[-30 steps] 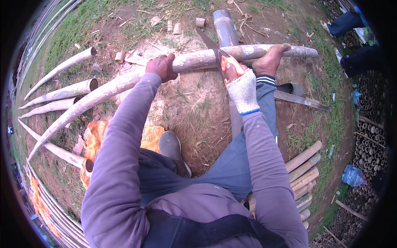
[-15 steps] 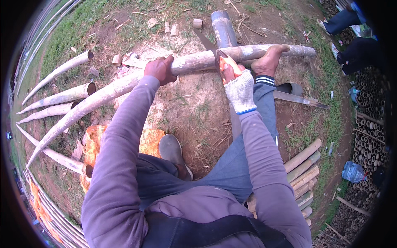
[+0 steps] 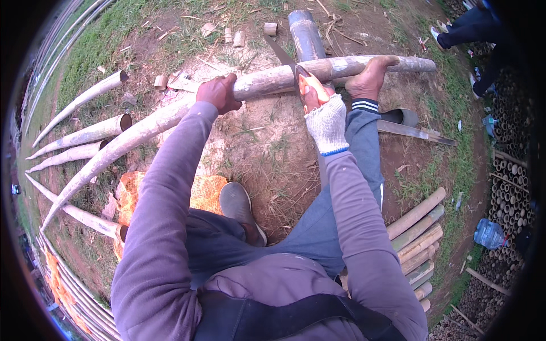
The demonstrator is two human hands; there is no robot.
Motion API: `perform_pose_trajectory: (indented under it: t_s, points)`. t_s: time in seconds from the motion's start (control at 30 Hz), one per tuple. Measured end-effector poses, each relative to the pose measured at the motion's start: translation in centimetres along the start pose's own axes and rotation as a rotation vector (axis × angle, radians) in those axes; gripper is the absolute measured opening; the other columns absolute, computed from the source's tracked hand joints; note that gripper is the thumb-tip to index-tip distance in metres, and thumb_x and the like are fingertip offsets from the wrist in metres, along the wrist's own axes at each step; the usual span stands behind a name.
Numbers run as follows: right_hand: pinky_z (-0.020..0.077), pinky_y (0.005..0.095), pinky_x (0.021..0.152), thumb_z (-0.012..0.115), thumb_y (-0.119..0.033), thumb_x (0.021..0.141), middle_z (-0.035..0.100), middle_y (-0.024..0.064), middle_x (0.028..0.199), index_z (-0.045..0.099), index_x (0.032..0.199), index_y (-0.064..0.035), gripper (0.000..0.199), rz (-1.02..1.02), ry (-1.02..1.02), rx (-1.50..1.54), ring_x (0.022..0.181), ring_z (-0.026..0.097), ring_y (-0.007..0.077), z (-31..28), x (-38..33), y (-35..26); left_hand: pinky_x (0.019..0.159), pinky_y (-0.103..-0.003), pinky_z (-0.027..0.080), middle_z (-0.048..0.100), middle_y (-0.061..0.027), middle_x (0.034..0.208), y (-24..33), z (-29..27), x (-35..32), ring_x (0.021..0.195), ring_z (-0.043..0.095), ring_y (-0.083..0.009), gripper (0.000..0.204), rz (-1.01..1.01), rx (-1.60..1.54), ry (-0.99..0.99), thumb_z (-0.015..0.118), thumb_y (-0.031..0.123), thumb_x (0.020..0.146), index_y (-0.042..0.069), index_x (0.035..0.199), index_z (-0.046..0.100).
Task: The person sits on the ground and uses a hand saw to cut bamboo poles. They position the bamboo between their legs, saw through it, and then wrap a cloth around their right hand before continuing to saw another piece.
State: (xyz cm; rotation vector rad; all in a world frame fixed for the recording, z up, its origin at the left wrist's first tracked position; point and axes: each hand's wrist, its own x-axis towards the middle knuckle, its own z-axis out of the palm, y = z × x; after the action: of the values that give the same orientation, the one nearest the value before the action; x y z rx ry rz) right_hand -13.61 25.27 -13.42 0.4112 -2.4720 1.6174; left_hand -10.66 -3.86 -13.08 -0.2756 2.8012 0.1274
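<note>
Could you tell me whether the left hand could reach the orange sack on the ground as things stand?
Probably yes: the sack lies bare under the left arm, but the left hand would have to let go of the pole.

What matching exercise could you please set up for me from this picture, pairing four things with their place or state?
Things:
1. left hand
2. right hand
3. orange mesh sack
4. plastic bottle

Place or state:
A. in a white knit glove, gripping the saw
B. bare, clasped around the long bamboo pole
C. lying on the ground at the far right
D. spread on the ground beneath the left arm

Pairs: 1-B, 2-A, 3-D, 4-C
</note>
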Motion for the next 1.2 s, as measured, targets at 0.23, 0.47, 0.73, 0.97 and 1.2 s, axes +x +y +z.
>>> perform_pose_trajectory:
  t_s: [0.23,0.47,0.73,0.97,1.2]
  points:
    - [0.0463,0.0283,0.056,0.068,-0.025,0.108,0.063,0.0046,0.073,0.06,0.103,0.001,0.027,0.252,-0.122,0.176,0.06,0.057,0.0089,-14.5,-18.2,-3.9,0.095,-0.047,0.06,0.075,-0.0174,0.118,-0.9,0.3,-0.4,0.109,0.075,-0.0367,0.065,-0.005,-0.018,0.014,0.087,0.048,0.081,0.011,0.128,0.061]
    - [0.0501,0.045,0.061,0.073,-0.027,0.103,0.068,0.0239,0.075,0.068,0.099,0.0055,0.033,-0.106,-0.004,-0.054,0.064,0.066,0.0401,-1.7,-3.0,0.1,0.094,-0.048,0.06,0.075,-0.0188,0.116,-0.7,0.6,-0.2,0.107,0.075,-0.038,0.064,0.01,0.004,0.033,0.086,0.048,0.081,0.012,0.127,0.061]
    - [0.0459,0.025,0.05,0.066,-0.026,0.109,0.062,0.0027,0.071,0.059,0.102,-0.0001,0.028,0.258,-0.088,0.149,0.054,0.057,0.0072,-12.7,-15.7,-5.4,0.088,-0.049,0.061,0.077,-0.0172,0.109,0.2,1.4,1.3,0.099,0.076,-0.0379,0.064,0.075,-0.021,0.056,0.086,0.046,0.079,0.013,0.127,0.06]
    - [0.0478,0.0297,0.058,0.068,-0.024,0.109,0.066,0.0068,0.074,0.064,0.097,0.0043,0.031,-0.034,-0.05,-0.034,0.066,0.06,0.0097,-4.4,-7.8,0.9,0.089,-0.049,0.06,0.076,-0.0176,0.11,-1.3,1.4,-0.1,0.101,0.075,-0.0388,0.064,0.026,-0.016,0.101,0.088,0.045,0.077,0.011,0.125,0.061]
    - [0.0505,0.0256,0.055,0.071,-0.022,0.107,0.065,0.003,0.076,0.063,0.103,0.0025,0.026,0.168,-0.107,0.266,0.062,0.061,0.0069,-5.0,-9.5,-0.1,0.096,-0.049,0.06,0.075,-0.0181,0.12,-1.9,0.3,-0.9,0.109,0.075,-0.0382,0.066,-0.018,-0.008,0.055,0.087,0.046,0.079,0.012,0.129,0.061]
